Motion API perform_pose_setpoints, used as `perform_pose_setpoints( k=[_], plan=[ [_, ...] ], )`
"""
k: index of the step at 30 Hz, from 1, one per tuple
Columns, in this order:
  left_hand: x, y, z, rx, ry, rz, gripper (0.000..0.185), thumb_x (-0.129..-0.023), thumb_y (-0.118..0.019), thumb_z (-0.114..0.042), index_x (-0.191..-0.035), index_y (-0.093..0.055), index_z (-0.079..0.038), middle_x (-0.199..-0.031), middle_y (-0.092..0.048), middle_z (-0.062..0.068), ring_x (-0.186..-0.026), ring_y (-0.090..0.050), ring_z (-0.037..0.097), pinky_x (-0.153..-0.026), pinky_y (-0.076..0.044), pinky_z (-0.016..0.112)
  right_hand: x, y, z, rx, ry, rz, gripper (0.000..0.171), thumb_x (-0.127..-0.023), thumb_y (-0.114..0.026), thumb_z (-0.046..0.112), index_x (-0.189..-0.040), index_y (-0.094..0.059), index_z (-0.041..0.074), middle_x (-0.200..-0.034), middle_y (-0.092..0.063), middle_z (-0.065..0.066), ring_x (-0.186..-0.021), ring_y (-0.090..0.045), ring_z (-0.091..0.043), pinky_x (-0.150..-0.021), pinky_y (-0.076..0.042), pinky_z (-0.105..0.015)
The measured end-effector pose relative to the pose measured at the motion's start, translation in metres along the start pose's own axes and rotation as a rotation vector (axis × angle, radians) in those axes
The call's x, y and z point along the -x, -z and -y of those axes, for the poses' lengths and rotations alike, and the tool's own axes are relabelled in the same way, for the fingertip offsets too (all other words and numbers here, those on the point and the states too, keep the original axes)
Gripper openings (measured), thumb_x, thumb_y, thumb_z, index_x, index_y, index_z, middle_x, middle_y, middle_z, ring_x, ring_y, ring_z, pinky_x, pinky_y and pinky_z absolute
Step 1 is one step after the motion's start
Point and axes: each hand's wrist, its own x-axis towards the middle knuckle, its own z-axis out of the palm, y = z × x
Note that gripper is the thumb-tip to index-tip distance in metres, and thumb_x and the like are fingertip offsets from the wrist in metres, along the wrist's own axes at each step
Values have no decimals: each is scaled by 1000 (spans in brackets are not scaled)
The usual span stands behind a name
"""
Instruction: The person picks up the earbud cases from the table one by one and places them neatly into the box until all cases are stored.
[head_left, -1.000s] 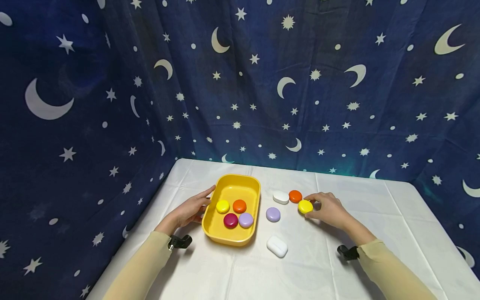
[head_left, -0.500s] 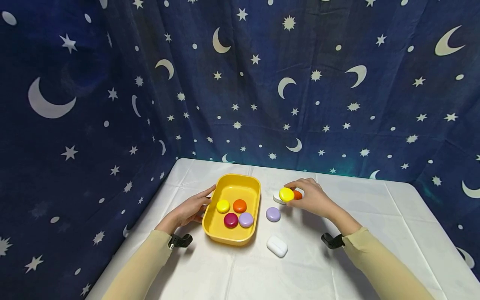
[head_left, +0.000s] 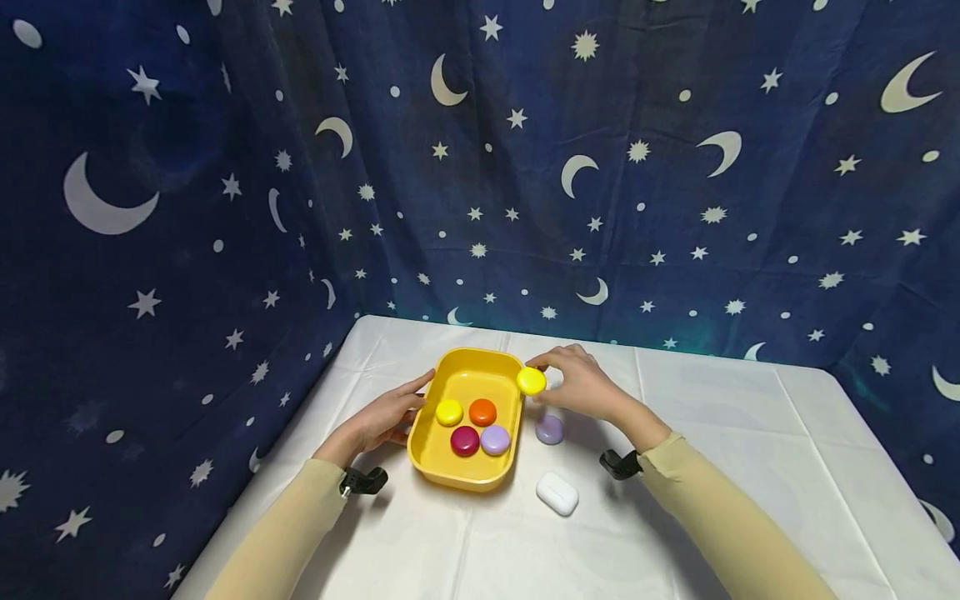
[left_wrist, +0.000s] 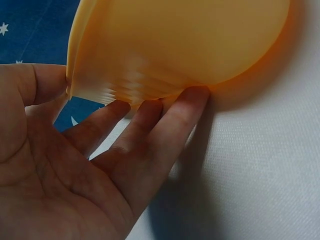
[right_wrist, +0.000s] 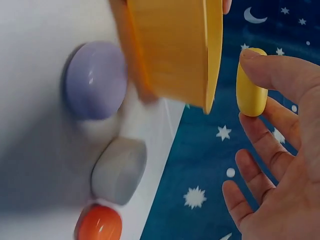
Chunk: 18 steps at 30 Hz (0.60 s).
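In the head view, my right hand (head_left: 581, 384) pinches a glossy yellow disc (head_left: 531, 381) between thumb and fingertips, raised at the right rim of a yellow plastic box (head_left: 472, 481). The right wrist view shows the disc (right_wrist: 251, 82) edge-on, apart from the box wall (right_wrist: 172, 55). On the other side, my left hand (head_left: 380, 419) rests its fairly straight fingers (left_wrist: 160, 132) against the box's ribbed outer wall. Inside the box lie another yellow disc (head_left: 449, 412), an orange disc (head_left: 482, 412), a dark red disc (head_left: 464, 441) and a lilac disc (head_left: 495, 439).
Right of the box, a second lilac disc (head_left: 550, 430) and a white rounded case (head_left: 557, 493) lie on the white-covered table (head_left: 720, 467). A white oval piece (right_wrist: 120, 171) and an orange disc (right_wrist: 100, 223) sit under my right hand. A starry curtain (head_left: 525, 167) stands behind.
My right hand has lifted the yellow disc from the table and carried it left to the box's rim. The left hand and the box stay in place.
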Motion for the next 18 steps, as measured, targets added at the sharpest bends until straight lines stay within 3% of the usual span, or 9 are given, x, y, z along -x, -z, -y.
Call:
perform_pose_setpoints(
  k=[13,18],
  plan=[
    [-2,1,1,5,3,15,62,-105,-49,-23,-161,-31,-40,-157,-44,13,-119,-61,28,-80,-59,46,-28,-25,22,131,12,61,50,-78,-82,34,-127,-73,25,-125,-66,0,-122,-44,-26,-102,-36,-49],
    [-1,1,0,8,5,6,62,-104,-49,-23,-161,-31,-40,-156,-44,13,-117,-62,28,-80,-60,47,-33,-32,25,171,6,72,50,-77,-82,36,-126,-73,25,-121,-67,0,-119,-45,-26,-99,-37,-47]
  ],
)
